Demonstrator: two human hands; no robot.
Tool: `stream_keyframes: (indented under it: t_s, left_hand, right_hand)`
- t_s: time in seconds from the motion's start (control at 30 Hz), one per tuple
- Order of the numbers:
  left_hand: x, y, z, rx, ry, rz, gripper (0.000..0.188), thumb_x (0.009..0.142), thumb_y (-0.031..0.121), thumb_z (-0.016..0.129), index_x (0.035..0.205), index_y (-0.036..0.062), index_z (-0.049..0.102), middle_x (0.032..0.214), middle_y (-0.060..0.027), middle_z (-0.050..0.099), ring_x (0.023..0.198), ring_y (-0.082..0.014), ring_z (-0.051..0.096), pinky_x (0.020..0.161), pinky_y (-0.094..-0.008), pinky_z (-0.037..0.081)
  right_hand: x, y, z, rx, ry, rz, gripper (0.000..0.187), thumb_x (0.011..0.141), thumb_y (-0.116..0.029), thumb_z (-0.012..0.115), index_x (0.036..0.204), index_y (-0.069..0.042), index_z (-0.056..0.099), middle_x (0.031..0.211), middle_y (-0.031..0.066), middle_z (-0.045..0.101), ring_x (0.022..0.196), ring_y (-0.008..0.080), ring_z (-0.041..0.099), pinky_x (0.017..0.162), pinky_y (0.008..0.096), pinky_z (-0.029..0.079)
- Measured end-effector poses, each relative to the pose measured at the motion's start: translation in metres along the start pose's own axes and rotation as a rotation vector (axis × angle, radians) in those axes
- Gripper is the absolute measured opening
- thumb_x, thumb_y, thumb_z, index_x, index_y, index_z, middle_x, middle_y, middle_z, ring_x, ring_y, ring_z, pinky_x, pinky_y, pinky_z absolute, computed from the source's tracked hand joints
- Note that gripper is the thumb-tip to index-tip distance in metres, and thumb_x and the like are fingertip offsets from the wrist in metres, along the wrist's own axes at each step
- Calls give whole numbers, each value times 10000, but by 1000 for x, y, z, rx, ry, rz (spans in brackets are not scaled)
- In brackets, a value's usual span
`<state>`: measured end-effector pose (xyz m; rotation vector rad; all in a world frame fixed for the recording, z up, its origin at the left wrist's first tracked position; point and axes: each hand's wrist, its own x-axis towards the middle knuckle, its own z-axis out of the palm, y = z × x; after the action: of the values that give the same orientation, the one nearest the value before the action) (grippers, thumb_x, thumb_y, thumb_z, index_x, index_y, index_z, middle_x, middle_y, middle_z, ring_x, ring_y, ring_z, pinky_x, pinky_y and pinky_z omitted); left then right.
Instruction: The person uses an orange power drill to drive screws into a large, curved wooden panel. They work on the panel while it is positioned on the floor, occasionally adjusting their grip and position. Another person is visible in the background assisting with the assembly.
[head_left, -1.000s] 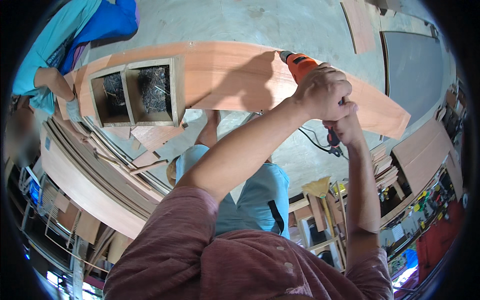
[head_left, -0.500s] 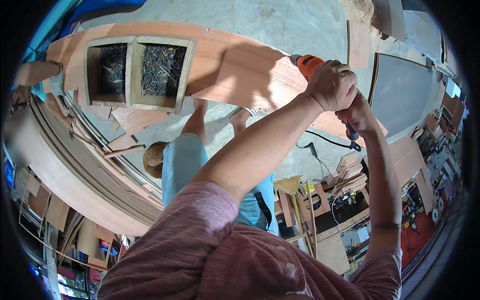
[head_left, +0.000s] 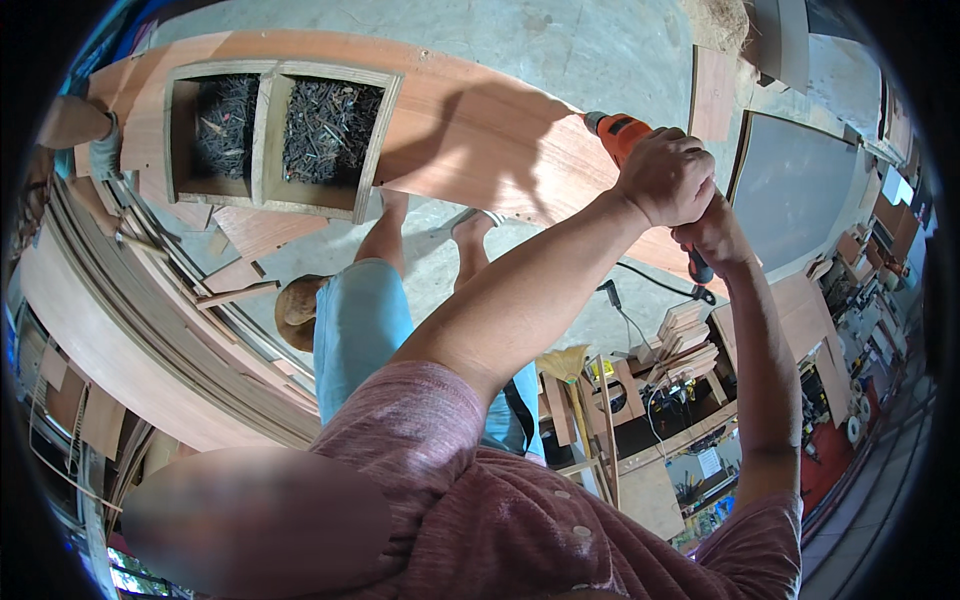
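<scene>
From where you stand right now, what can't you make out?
In the head view:
Orange drill: grip mostly hidden behind left hand and right hand.
Drill tip: too small to tell whether it touches the wooden board.
Co-worker: mostly cut off by left rim.
Dark pieces in the divided box: too small to identify.
Lower left: whatever the blurred patch covers.

drill [head_left: 622, 138] partly hidden, lower-left patch [head_left: 255, 522] blurred

Orange drill [head_left: 622, 137] was gripped two-handed, left hand [head_left: 665, 178] on the body, right hand [head_left: 718, 238] lower down, nose [head_left: 595, 123] held near the long wooden board [head_left: 445, 125]'s far edge. Two-bay box [head_left: 263, 140] of dark bits [head_left: 325, 135] was parked on it.
</scene>
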<state>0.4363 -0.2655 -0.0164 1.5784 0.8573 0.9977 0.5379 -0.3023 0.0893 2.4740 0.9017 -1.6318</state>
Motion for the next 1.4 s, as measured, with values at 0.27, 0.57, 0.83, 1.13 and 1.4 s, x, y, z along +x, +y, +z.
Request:
stream_keyframes:
  t_s: [0.27,0.57,0.83,1.13,1.4]
  left_hand:
    - [-4,-6,-1,-2,43,3,89,785,138,675,721,77,661,799,-89,683,845,-313,661,796,-436,538]
    - [-6,-10,1,4,38,-1,52,761,117,683,726,82,668,792,-82,686,835,-314,658,790,-426,536]
    - [-6,-13,-1,0,41,6,61,752,123,687,710,84,667,781,-73,688,830,-306,659,787,-423,539]
    - [-6,-15,-2,4,12,2,72,758,129,676,703,81,671,783,-79,690,823,-308,659,779,-423,542]
    - [-9,-13,-3,0,14,4,130,777,181,664,693,83,674,777,-88,696,806,-311,671,788,-433,547]
  right_hand:
    - [11,6,-2,-111,-9,-88,219,687,-28,677,882,-22,577,669,32,600,592,119,553,531,331,458]
    - [12,2,1,-140,5,-92,250,676,-12,683,896,-20,565,684,35,607,602,121,563,539,335,474]
    - [11,-1,7,-126,50,-87,256,673,-12,663,909,-8,562,691,43,612,596,129,570,521,336,472]
    - [12,5,7,-107,46,-125,240,672,-18,659,895,-9,571,687,36,605,597,119,565,513,333,466]
    - [11,6,13,-124,65,-105,197,673,-13,665,855,-21,592,700,25,613,580,111,554,509,318,454]
